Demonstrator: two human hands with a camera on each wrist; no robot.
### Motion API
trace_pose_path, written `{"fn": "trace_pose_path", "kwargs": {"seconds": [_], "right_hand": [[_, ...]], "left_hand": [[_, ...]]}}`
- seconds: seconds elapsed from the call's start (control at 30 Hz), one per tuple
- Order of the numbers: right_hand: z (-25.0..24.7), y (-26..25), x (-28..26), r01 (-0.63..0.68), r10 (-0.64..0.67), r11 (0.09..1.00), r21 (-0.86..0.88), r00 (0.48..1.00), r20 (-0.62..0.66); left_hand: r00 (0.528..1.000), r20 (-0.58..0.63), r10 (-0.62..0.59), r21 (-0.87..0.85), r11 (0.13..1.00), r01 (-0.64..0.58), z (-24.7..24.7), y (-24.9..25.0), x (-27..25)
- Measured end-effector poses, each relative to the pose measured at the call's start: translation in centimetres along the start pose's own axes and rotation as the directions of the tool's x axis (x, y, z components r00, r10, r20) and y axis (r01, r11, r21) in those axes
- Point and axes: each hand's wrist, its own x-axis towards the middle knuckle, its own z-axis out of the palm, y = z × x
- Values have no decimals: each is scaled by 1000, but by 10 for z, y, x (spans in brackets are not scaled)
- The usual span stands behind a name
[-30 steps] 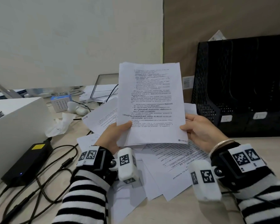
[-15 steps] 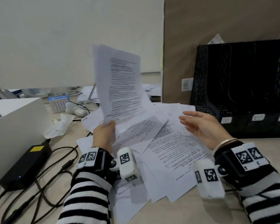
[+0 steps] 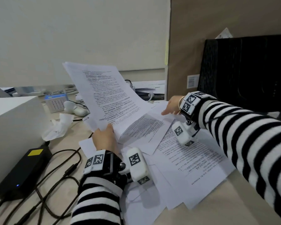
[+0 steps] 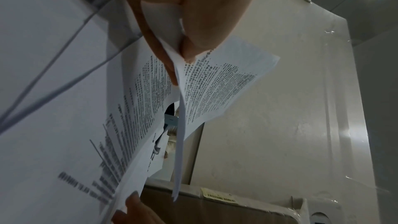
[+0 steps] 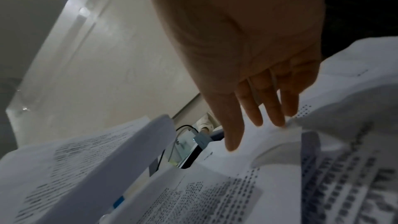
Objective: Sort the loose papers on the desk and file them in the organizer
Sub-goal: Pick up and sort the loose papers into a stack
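1. The left hand [image 3: 105, 138] pinches the near edge of a stack of printed sheets [image 3: 107, 98], lifted and tilted over the desk [image 3: 243, 200].
2. The right hand [image 3: 173, 106] reaches far across the loose papers [image 3: 190, 161], fingers [image 5: 251, 108] straight and relaxed, tips touching a sheet.
3. The black mesh organizer [image 3: 246, 70] stands at the far right.
4. A power adapter [image 3: 23, 169] with cables lies near left, beside a white box [image 3: 10, 124].

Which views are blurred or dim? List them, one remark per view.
Head view: fairly sharp, evenly lit, print on the sheets visible, edges bowed by the wide lens. Left wrist view: dim, nearest text smeared, left hand soft. Right wrist view: dark, right hand and papers blurred.
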Motion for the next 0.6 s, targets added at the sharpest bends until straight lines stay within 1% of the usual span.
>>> {"fn": "trace_pose_path", "kwargs": {"seconds": [0.1,0.13,0.2,0.27,0.3,0.33,0.37,0.43,0.47,0.53,0.57,0.6], "right_hand": [[8,-3,4,-61,72,991,-115,993,94],[11,-3,4,-82,96,989,-122,990,108],[16,-4,1,-69,81,992,-110,991,107],[19,2,-5,0,1,999,-49,1000,10],[18,5,-7,34,-33,999,19,998,-62],[18,11,-8,64,-40,985,159,988,-150],[17,18,-11,105,-26,951,289,964,-264],[11,32,-25,213,33,879,427,866,-499],[8,40,-34,273,52,838,473,823,-566],[6,54,-54,392,102,717,577,760,-642],[5,62,-65,438,134,650,621,739,-661],[7,69,-74,470,174,572,672,731,-660]], "left_hand": [[1000,-8,-14,14,1000,14,3,-1,-2],[1000,-16,-16,8,1000,16,3,-1,-1],[1000,-14,16,12,1000,-15,3,-1,-1],[1000,-18,13,-37,999,-14,4,-2,2],[1000,-27,12,-82,997,-14,4,-2,2],[999,-47,21,-120,992,-27,3,-1,2],[997,-70,21,-157,987,-32,4,0,2],[994,-113,0,-246,969,-28,3,5,-3],[992,-126,-6,-278,960,-29,3,7,-4],[989,-150,-4,-288,957,-40,1,10,-8],[988,-154,1,-279,959,-44,1,11,-10],[988,-155,-4,-268,963,-38,0,10,-11]]}}
